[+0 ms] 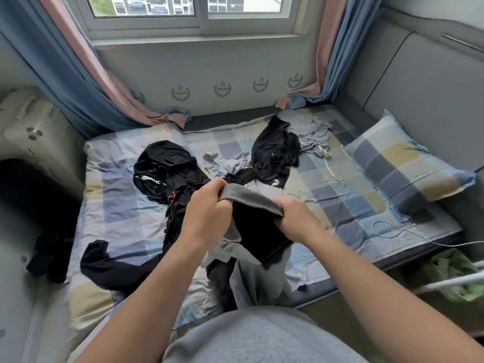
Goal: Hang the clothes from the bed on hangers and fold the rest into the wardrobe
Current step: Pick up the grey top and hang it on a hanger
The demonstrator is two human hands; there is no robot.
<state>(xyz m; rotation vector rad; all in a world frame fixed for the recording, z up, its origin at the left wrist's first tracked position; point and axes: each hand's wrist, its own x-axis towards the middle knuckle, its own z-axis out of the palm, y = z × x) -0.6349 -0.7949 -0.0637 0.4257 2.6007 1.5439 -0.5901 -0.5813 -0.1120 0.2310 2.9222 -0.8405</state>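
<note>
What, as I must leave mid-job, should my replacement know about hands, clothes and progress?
Left hand and right hand: both grip the ribbed band of a grey garment, held above the bed's near edge.
On the bed: black pile on the left, black top and grey clothes farther back.
Done: nothing visibly hung or folded; no hanger or wardrobe in view.
Left: hang or fold the held garment, then the rest.

Home bedroom: checked bed [125, 213], pillow [403, 163], curtained window [199, 14].
</note>
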